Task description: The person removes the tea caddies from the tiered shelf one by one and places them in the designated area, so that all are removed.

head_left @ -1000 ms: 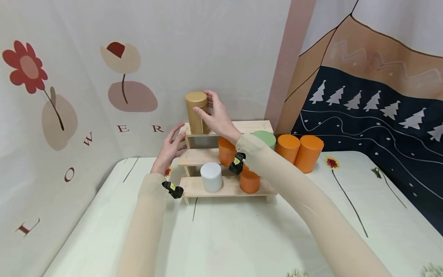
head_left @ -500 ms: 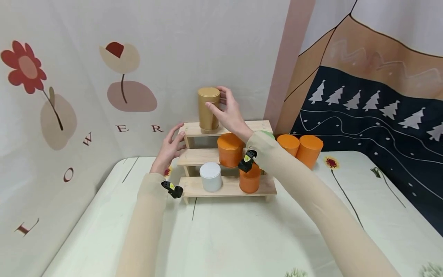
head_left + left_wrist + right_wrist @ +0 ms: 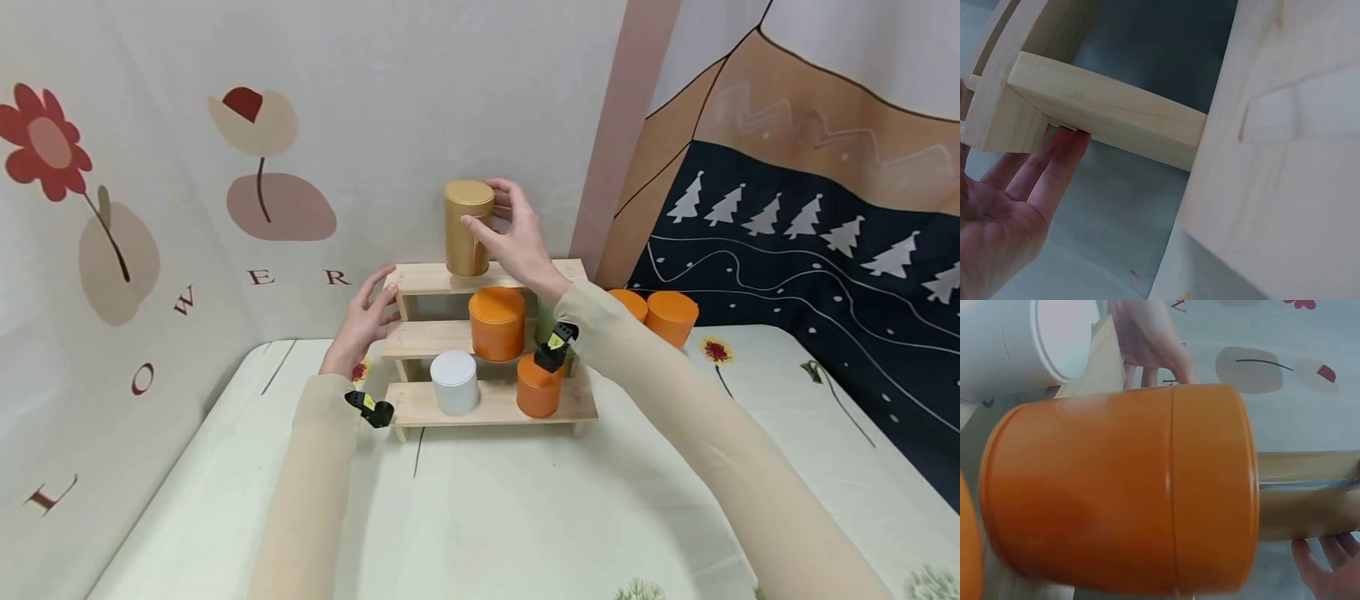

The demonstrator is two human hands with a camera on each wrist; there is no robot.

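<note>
My right hand (image 3: 520, 242) holds a tall gold tin (image 3: 465, 229) upright at the top step of a three-tier wooden shelf (image 3: 423, 337); whether its base touches the board I cannot tell. Thumb and fingers lie on opposite sides of the tin. At the shelf's upper left corner is my left hand (image 3: 360, 325). The left wrist view shows its fingers (image 3: 1063, 162) fairly straight, fingertips touching a wooden side bar (image 3: 1116, 112). In the right wrist view a large orange tin (image 3: 1122, 494) covers part of the gold tin (image 3: 1310, 497).
The middle step carries an orange tin (image 3: 497, 325) and a green tin (image 3: 544, 321), partly behind my right wrist. On the bottom step stand a white tin (image 3: 454, 383) and a smaller orange tin (image 3: 538, 392). Two orange tins, one nearer (image 3: 671, 317), stand right of the shelf.
My right hand has moved the gold tin rightward and slightly back along the top step, from its left end towards the middle. My left hand has stayed at the shelf's corner.
</note>
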